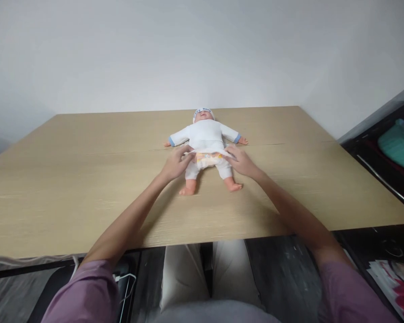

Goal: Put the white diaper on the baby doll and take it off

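A baby doll lies on its back on the table, head toward the wall, arms spread and bare feet toward me. It wears a white long-sleeved top with blue cuffs, a lettered white headband and white leg coverings. Around its hips is a diaper with an orange printed band. My left hand pinches a white edge at the waist on the doll's left-hand side in view. On the opposite side my right hand pinches the same edge. The white edge is stretched between both hands; it appears to be the top's hem.
The wooden table reaches back to a pale wall. At the right stands a dark shelf unit holding a green cloth. Papers lie low at the right. A white cable hangs below the left front edge.
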{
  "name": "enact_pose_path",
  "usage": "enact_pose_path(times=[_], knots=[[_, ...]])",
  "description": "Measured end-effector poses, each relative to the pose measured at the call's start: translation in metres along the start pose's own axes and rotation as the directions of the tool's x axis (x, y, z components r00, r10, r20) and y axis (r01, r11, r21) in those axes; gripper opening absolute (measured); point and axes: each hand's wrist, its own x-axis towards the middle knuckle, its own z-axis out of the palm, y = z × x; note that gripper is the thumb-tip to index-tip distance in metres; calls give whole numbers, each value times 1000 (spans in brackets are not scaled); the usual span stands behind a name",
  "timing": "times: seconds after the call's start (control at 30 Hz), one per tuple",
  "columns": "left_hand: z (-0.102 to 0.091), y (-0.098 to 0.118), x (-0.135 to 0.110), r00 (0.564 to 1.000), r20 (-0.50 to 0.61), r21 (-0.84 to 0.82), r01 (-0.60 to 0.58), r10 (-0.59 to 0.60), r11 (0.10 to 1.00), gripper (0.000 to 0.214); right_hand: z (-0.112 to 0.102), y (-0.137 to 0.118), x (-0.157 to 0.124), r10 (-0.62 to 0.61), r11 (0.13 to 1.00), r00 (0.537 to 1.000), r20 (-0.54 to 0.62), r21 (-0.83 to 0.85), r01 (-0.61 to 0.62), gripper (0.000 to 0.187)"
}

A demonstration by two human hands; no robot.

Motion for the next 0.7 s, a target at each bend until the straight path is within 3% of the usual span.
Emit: enact_pose_path(times=[0.1, 0.17, 0.27, 0.37, 0.5, 0.7], knots=[[-4, -12, 34, 999, -51, -105, 14, -20, 994, 33, -2, 14, 40, 27, 998, 995, -99, 52, -22, 29], [-3, -24, 59, 995, -75, -190, 57, -72, 980, 32, 2, 26, 65, 128, 991, 986, -110, 64, -121, 32], [6, -47, 91, 980, -77, -315, 149, -181, 937, 33, 14, 46, 97, 312, 940, 948, -58, 164, -299, 32], [22, -66, 108, 952, -28, -483, 253, -303, 838, 39, 29, 63, 115, 454, 822, 889, 48, 361, -440, 31], [39, -74, 97, 943, 28, -601, 282, -332, 748, 46, 41, 68, 103, 490, 718, 867, 91, 521, -461, 38], [35, -54, 34, 937, 223, -674, 347, -268, 652, 48, 31, 29, 42, 477, 711, 861, 179, 498, -497, 43]])
